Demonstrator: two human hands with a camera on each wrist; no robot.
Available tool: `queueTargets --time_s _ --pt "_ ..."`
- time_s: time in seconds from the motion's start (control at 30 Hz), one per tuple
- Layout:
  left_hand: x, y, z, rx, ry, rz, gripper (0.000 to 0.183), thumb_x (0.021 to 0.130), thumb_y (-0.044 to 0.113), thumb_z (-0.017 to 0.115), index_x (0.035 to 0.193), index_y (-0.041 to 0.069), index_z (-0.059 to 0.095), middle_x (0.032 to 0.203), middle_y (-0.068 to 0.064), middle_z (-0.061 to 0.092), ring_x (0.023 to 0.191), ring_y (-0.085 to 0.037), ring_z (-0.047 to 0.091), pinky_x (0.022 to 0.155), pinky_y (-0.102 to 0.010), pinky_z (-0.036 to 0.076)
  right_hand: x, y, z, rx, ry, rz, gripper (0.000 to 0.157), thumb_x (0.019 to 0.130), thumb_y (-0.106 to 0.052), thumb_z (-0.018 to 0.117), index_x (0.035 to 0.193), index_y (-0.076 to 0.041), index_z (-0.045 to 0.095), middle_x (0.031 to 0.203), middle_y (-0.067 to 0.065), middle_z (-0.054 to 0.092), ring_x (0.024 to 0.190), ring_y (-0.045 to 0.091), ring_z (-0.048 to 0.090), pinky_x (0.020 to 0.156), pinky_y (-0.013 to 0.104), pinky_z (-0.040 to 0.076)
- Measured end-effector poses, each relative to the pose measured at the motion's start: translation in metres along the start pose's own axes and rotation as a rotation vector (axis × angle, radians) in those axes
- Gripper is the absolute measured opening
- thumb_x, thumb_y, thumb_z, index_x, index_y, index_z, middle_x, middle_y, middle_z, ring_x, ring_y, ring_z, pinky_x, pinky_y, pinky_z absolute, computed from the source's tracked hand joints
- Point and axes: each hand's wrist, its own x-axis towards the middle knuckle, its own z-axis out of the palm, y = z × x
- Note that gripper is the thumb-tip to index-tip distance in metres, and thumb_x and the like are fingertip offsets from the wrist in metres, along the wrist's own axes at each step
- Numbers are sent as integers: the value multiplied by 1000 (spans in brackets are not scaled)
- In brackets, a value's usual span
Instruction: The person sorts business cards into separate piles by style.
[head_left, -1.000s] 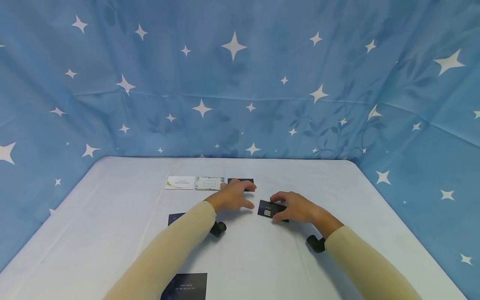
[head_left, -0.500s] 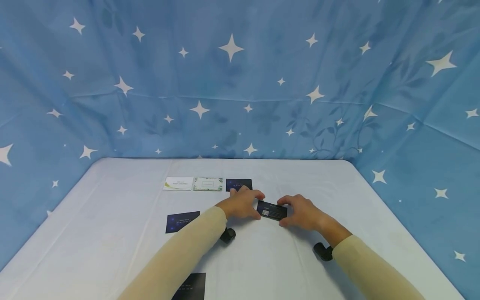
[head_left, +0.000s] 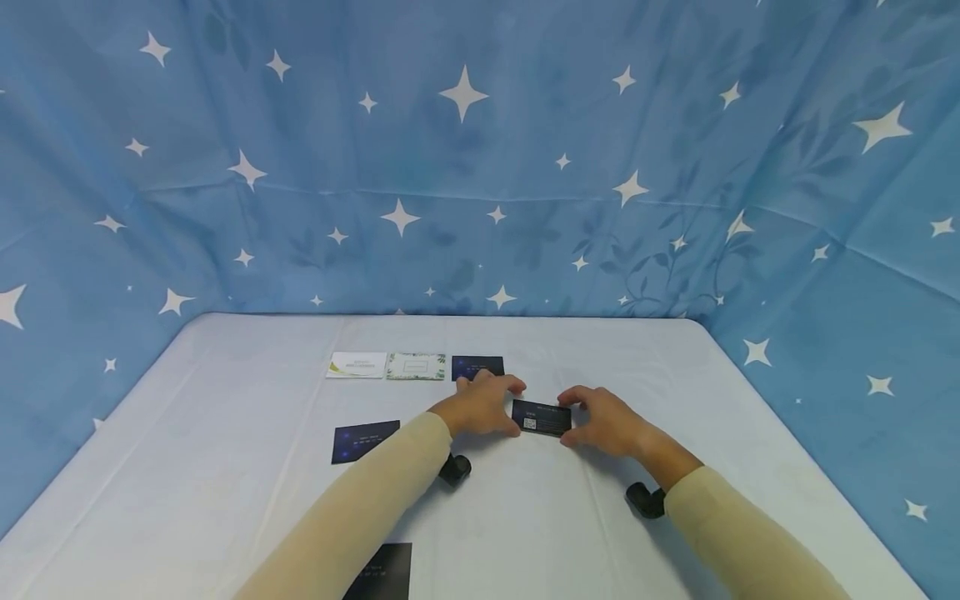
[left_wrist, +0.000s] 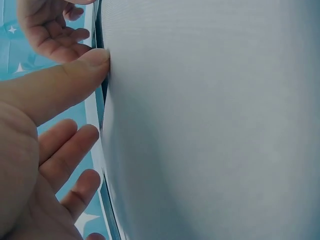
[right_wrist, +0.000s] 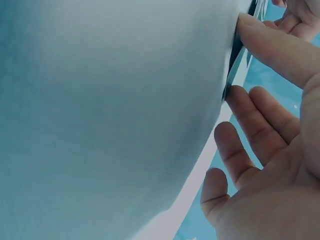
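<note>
A black business card [head_left: 542, 418] with a QR code lies on the white table, between my two hands in the head view. My left hand [head_left: 480, 406] is at its left end, thumb tip right at the near corner and forefinger stretched past the far one. At the card's right end, my right hand [head_left: 606, 423] has thumb and forefinger at the near and far corners. Both wrist views show loosely extended fingers, with the left thumb [left_wrist: 95, 57] and right thumb [right_wrist: 250, 25] low at the table surface. Only a thin dark edge of the card shows there.
Behind the hands, a white card [head_left: 357, 365], a leaf-bordered card [head_left: 416, 367] and a dark blue card [head_left: 476, 364] form a row. Another dark blue card [head_left: 363, 439] lies left, partly under the left sleeve. A black card [head_left: 390, 571] sits at the near edge. A starry curtain [head_left: 480, 167] hangs behind.
My left hand has come right to the card's left end. My right hand has shifted right to its other end. The card has turned slightly and lies straighter.
</note>
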Motion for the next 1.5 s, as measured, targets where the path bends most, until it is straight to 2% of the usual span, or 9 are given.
queueTargets --time_s 0.13,0.3,0.5,0.63,0.83,1.03,1.23,1.4,1.5 --pt "-2 1 -2 8 -6 11 66 79 31 86 139 24 59 128 5 60 118 -20 41 94 -44 29 3 -1 1 34 3 16 60 79 -16 85 130 0 60 122 8 64 116 34 53 101 52 40" --pt "-4 -6 -4 3 6 44 61 82 32 84 137 22 61 130 10 61 122 -18 41 96 -44 26 4 -5 2 86 13 53 62 81 -19 83 135 -3 58 126 5 61 121 33 49 101 53 39" --pt "-7 -17 -12 -31 40 55 56 84 31 82 136 22 62 132 9 61 126 -19 39 100 -48 24 6 -10 0 91 34 36 62 84 -28 81 136 -4 58 132 7 61 125 35 49 102 56 37" --pt "-10 -25 -23 -47 62 27 53 86 31 81 136 23 62 131 8 61 126 -21 40 101 -50 24 16 -17 0 83 54 26 58 86 -32 80 135 -7 62 132 7 62 127 35 50 104 56 37" --pt "-9 -40 -40 -66 125 -52 54 87 31 80 137 24 61 126 5 59 117 -21 40 95 -47 24 45 -31 0 77 70 44 54 89 -33 77 135 -10 62 133 7 62 127 34 50 104 55 37" --pt "-6 -52 -49 -70 161 -99 54 88 29 79 138 22 61 126 -2 56 115 -25 39 92 -48 25 72 -39 3 77 41 34 54 91 -30 75 138 -9 60 136 11 60 126 35 50 102 51 40" --pt "-2 -59 -55 -51 170 -146 50 91 28 76 138 21 61 128 -4 56 116 -26 39 94 -49 24 92 -44 6 79 21 55 50 93 -26 73 138 -9 59 138 8 59 129 33 50 104 49 40" --pt "2 -62 -54 12 158 -181 49 92 28 75 138 21 60 129 2 60 122 -24 40 96 -49 22 105 -46 13 48 6 43 50 94 -21 72 139 -7 59 140 10 57 131 33 49 107 48 37" --pt "5 -63 -54 39 159 -195 49 92 26 75 139 21 60 129 0 60 124 -25 39 96 -49 21 110 -46 18 25 3 52 50 94 -21 72 140 -7 58 142 11 55 133 33 47 109 48 35"
